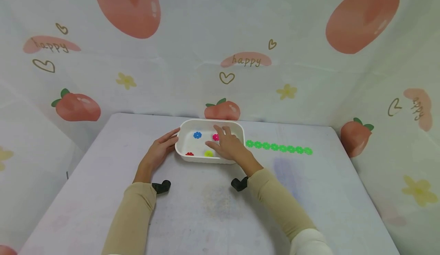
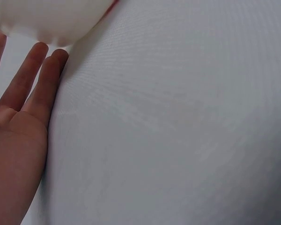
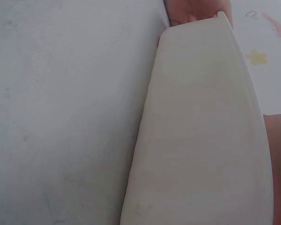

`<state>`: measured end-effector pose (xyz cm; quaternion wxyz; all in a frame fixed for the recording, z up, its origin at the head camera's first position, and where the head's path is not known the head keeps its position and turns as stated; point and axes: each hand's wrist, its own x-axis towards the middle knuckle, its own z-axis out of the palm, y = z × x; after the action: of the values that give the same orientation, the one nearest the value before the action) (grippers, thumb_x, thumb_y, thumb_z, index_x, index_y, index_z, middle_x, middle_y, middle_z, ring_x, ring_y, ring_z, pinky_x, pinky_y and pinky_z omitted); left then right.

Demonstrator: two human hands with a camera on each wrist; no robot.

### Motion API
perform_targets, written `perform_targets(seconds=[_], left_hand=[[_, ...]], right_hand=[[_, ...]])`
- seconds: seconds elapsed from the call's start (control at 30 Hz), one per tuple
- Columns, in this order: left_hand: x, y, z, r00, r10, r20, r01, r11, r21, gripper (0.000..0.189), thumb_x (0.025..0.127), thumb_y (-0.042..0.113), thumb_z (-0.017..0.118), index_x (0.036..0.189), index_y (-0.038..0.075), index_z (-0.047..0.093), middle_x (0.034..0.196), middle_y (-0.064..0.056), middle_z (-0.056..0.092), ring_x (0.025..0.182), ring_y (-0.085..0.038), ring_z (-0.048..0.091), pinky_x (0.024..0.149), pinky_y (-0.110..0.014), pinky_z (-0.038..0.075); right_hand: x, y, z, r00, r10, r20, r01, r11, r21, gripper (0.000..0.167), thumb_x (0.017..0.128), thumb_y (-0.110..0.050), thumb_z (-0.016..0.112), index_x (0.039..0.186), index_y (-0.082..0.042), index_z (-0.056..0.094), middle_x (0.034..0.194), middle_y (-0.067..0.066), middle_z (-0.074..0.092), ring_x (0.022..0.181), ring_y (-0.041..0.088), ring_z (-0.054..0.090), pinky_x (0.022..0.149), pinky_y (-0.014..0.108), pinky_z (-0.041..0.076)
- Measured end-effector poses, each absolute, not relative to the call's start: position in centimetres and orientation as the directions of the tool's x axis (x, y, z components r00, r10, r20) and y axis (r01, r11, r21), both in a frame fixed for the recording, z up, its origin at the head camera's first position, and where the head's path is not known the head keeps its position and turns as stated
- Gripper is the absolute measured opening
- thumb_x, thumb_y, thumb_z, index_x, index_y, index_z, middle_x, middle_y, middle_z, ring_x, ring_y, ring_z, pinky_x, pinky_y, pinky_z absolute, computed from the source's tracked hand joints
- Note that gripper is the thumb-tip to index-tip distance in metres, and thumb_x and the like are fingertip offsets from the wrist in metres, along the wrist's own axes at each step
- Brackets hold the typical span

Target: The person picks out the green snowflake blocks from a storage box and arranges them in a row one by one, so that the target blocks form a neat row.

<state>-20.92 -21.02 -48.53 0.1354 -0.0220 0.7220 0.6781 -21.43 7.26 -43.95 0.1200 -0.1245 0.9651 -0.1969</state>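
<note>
A white plastic tray (image 1: 192, 159) sits on the table with flower-shaped discs inside. My left hand (image 1: 160, 152) touches the tray's left end, its fingers stretched along the outside wall. In the left wrist view, that hand's straight fingertips lie against the tray (image 2: 51, 23). My right hand (image 1: 229, 145) reaches over the front rim into the tray's right half, fingers spread and slightly bent. A pink disc (image 1: 215, 137) lies beneath its fingers. Also in the tray are a blue disc (image 1: 197, 135), a red disc (image 1: 190, 154) and a yellow disc (image 1: 208, 153). The tray wall (image 3: 201, 122) hides the right fingers in the right wrist view.
A row of several green flower discs (image 1: 283, 148) runs rightward from the tray's right end, edge to edge. The table (image 1: 206, 224) is covered in pale cloth. A printed curtain (image 1: 192, 56) with peaches stands behind it. Black wrist devices (image 1: 239, 184) sit on both wrists.
</note>
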Motion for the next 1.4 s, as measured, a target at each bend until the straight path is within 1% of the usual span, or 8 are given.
perform_targets(seconds=[0.3,0.5,0.67,0.8,0.9,1.03,1.17,1.4], left_hand=[[-21.0,-21.1,-48.4,-0.961,0.15,-0.232,-0.221,0.087,0.971,0.053,0.104,0.036,0.058,0.155,0.027,0.045,0.16,-0.006,0.046,0.125,0.0,0.057,0.101,-0.011,0.048],[-21.0,-21.2,-48.2,-0.961,0.149,-0.235,-0.223,0.091,0.971,0.053,0.104,0.037,0.058,0.155,0.028,0.045,0.16,-0.006,0.046,0.126,0.0,0.057,0.102,-0.011,0.048],[-21.0,-21.3,-48.2,-0.961,0.15,-0.231,-0.219,0.09,0.971,0.054,0.104,0.036,0.058,0.155,0.027,0.045,0.16,-0.007,0.046,0.124,0.001,0.057,0.101,-0.011,0.048],[-21.0,-21.2,-48.2,-0.961,0.148,-0.233,-0.222,0.09,0.971,0.054,0.104,0.036,0.059,0.156,0.026,0.045,0.16,-0.007,0.046,0.123,0.001,0.057,0.1,-0.011,0.049],[-20.9,-21.2,-48.3,-0.959,0.149,-0.239,-0.228,0.092,0.969,0.055,0.104,0.037,0.059,0.155,0.026,0.045,0.16,-0.007,0.046,0.124,0.001,0.057,0.101,-0.011,0.048],[-20.8,-21.2,-48.3,-0.959,0.15,-0.24,-0.227,0.094,0.969,0.055,0.104,0.038,0.059,0.155,0.026,0.045,0.16,-0.008,0.045,0.125,0.0,0.057,0.104,-0.012,0.047],[-20.8,-21.2,-48.3,-0.961,0.146,-0.235,-0.223,0.089,0.971,0.054,0.104,0.036,0.059,0.155,0.026,0.046,0.16,-0.008,0.046,0.125,0.0,0.057,0.103,-0.012,0.047],[-20.8,-21.1,-48.3,-0.959,0.143,-0.246,-0.233,0.101,0.967,0.054,0.103,0.038,0.059,0.155,0.027,0.046,0.16,-0.006,0.046,0.128,-0.003,0.056,0.1,-0.011,0.048]], right_hand=[[-21.3,7.3,-43.6,-0.917,-0.329,-0.228,-0.204,0.873,-0.442,0.089,0.095,-0.069,0.051,0.165,-0.028,0.014,0.165,0.012,0.027,0.121,0.033,0.063,0.105,0.05,0.055],[-21.0,6.9,-43.0,-0.894,-0.387,-0.227,-0.237,0.836,-0.495,0.089,0.095,-0.07,0.052,0.164,-0.03,0.014,0.16,0.01,0.035,0.12,0.032,0.062,0.109,0.05,0.051],[-21.2,6.6,-42.8,-0.875,-0.43,-0.221,-0.259,0.802,-0.538,0.088,0.096,-0.069,0.052,0.164,-0.028,0.016,0.16,0.01,0.037,0.131,0.031,0.057,0.114,0.051,0.047],[-21.6,6.3,-43.1,-0.856,-0.471,-0.214,-0.267,0.757,-0.596,0.087,0.096,-0.066,0.054,0.164,-0.024,0.018,0.163,0.011,0.039,0.149,0.029,0.04,0.123,0.051,0.037],[-22.0,6.2,-43.8,-0.852,-0.486,-0.194,-0.267,0.722,-0.638,0.083,0.097,-0.058,0.06,0.163,-0.022,0.023,0.158,0.011,0.047,0.148,0.026,0.043,0.123,0.048,0.038],[-22.7,6.1,-44.7,-0.868,-0.476,-0.14,-0.262,0.68,-0.685,0.074,0.097,-0.035,0.069,0.16,-0.019,0.033,0.148,0.01,0.057,0.132,0.023,0.059,0.115,0.042,0.047],[-23.1,6.0,-45.2,-0.879,-0.463,-0.109,-0.255,0.651,-0.715,0.063,0.096,-0.015,0.07,0.154,-0.015,0.044,0.142,0.009,0.061,0.128,0.024,0.062,0.112,0.04,0.05],[-23.4,5.8,-45.5,-0.902,-0.413,-0.125,-0.223,0.693,-0.686,0.054,0.095,-0.009,0.067,0.146,-0.016,0.054,0.136,0.006,0.063,0.123,0.023,0.058,0.112,0.04,0.05]])
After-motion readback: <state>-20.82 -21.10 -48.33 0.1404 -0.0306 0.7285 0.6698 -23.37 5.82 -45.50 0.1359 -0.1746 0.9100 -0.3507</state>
